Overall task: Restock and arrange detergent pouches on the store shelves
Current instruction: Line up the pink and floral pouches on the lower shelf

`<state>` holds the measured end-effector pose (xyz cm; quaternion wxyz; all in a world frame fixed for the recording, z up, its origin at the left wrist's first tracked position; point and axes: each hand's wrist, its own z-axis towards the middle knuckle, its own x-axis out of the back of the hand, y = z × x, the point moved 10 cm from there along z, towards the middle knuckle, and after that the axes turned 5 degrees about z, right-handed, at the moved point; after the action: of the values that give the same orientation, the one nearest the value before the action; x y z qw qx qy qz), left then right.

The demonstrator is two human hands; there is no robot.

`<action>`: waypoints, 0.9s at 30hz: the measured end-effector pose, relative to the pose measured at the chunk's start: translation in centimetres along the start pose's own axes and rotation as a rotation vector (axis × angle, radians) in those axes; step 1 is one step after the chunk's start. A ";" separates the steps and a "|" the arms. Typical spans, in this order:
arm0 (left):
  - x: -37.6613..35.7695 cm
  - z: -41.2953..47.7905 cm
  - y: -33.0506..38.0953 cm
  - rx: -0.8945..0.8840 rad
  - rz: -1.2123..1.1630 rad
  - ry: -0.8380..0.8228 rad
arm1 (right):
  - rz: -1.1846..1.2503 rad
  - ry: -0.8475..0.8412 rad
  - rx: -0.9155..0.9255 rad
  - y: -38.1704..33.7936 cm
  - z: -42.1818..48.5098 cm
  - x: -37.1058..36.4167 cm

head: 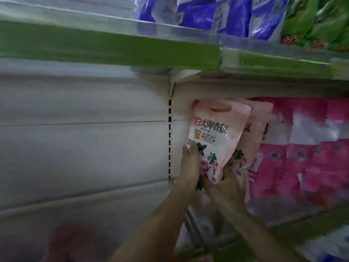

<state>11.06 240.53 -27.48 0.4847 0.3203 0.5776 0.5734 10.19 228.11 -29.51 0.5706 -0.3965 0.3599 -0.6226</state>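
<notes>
Both hands are raised to the middle shelf bay, at the lower part of one pale pink plastic detergent pouch with a floral print and a cut-out carry handle [215, 140]. Left hand [190, 163]: fingers curled around the pouch's lower left edge, thumb side pressed on the front panel. Right hand [229, 188]: closed under and around the pouch's bottom right corner, fingers partly hidden behind the plastic. Pouch held upright, tilted slightly, handle end up; its left edge lies near the slotted white metal shelf upright [169, 140].

Directly behind and to the right stands a second pale pink floral pouch [253, 137], touching the held one and partly covered by it. Further right on the same shelf, a row of bright pink and white detergent pouches [309, 152] fills the bay; detail blurred.

Left of the upright, the white back panel of the neighbouring bay [83, 129] is visible.

Above, a shelf with a green front edge strip [113, 46] carries blue and white detergent bags [222, 14] and, at far right, green detergent bags [317, 21]. Lower shelf edge, also green [294, 227], runs beneath the pink row. Frame heavily motion-blurred; small print unreadable.
</notes>
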 end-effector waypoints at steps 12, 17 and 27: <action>1.9 -1.2 1.3 -0.008 0.049 -0.149 | 0.145 -0.044 0.071 -4.0 -1.4 0.0; 7.3 -5.3 4.1 -0.151 0.270 0.057 | 0.203 0.207 0.252 -8.7 -3.1 4.1; 19.7 -19.9 8.9 -0.372 0.340 0.360 | 0.127 -0.253 0.283 -11.0 -11.4 -4.8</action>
<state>-15.47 252.96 -25.14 0.3221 0.2116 0.4776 0.7896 -4.64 233.86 -24.92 0.6994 -0.3637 0.2185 -0.5752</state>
